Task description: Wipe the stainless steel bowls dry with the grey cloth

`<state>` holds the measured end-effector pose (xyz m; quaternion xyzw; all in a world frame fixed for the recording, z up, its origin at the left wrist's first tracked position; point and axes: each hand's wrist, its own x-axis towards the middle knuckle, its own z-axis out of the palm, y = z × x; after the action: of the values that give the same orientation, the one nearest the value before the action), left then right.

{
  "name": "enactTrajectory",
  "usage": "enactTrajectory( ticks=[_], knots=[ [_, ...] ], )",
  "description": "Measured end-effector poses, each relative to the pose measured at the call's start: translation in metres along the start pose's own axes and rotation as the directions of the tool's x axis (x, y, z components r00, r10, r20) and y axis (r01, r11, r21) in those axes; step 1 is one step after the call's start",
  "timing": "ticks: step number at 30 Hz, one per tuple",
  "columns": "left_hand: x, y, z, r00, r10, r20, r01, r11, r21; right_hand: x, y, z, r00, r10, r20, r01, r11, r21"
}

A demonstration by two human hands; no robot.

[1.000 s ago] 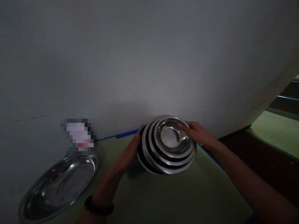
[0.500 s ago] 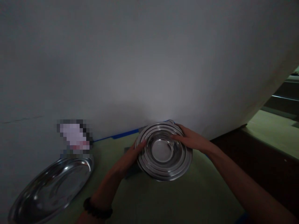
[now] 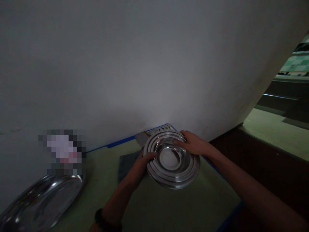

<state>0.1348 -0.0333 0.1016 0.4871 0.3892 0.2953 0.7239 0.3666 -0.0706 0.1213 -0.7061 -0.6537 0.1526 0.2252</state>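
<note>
A nested stack of shiny metal bowls (image 3: 170,159) with wide rims is held between both hands above a pale green table (image 3: 149,206). My left hand (image 3: 142,164) grips the left side, its thumb lying over the rims. On the upper right side my right hand (image 3: 193,143) clasps the stack, thumb inside and the other fingers mostly hidden behind the rim. Behind the stack lie several metal utensils (image 3: 160,130) by the wall, partly covered by the bowls. A dark folded cloth (image 3: 125,164) rests on the table near my left wrist.
A large oval metal tray (image 3: 45,203) stands at the lower left against the white wall (image 3: 154,64). A pixelated pale item (image 3: 62,148) is above it. Blue tape (image 3: 120,141) lines the table's edges. Dark floor (image 3: 263,161) lies to the right.
The view has shifted, so the tray and pixelated item sit farther left. The utensils and cloth now show more beside the bowls. Both hands keep their hold on the stack.
</note>
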Motion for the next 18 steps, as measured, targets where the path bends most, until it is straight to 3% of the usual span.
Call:
enactTrajectory(
  ticks=[3, 8, 10, 14, 18],
  knots=[
    [0.007, 0.003, 0.015, 0.994, 0.105, -0.002, -0.103, 0.973, 0.206, -0.004, 0.015, -0.018, 0.999, 0.052, 0.004, -0.052, 0.996, 0.067],
    [0.019, 0.007, 0.038, 0.972, -0.118, 0.203, -0.047, 0.750, 0.659, -0.017, 0.047, -0.035, 0.993, 0.117, 0.027, -0.118, 0.990, 0.082],
    [0.026, 0.005, 0.046, 0.974, -0.102, 0.204, -0.075, 0.702, 0.708, -0.021, 0.060, -0.033, 0.985, 0.171, 0.032, -0.173, 0.983, 0.060],
    [0.040, -0.008, 0.057, 0.991, -0.021, 0.131, -0.080, 0.691, 0.718, -0.021, 0.084, -0.018, 0.961, 0.278, 0.008, -0.278, 0.961, 0.005],
    [0.041, -0.017, 0.054, 0.988, 0.006, 0.155, -0.119, 0.668, 0.734, -0.014, 0.098, -0.004, 0.956, 0.294, -0.013, -0.294, 0.955, -0.040]
  ],
)
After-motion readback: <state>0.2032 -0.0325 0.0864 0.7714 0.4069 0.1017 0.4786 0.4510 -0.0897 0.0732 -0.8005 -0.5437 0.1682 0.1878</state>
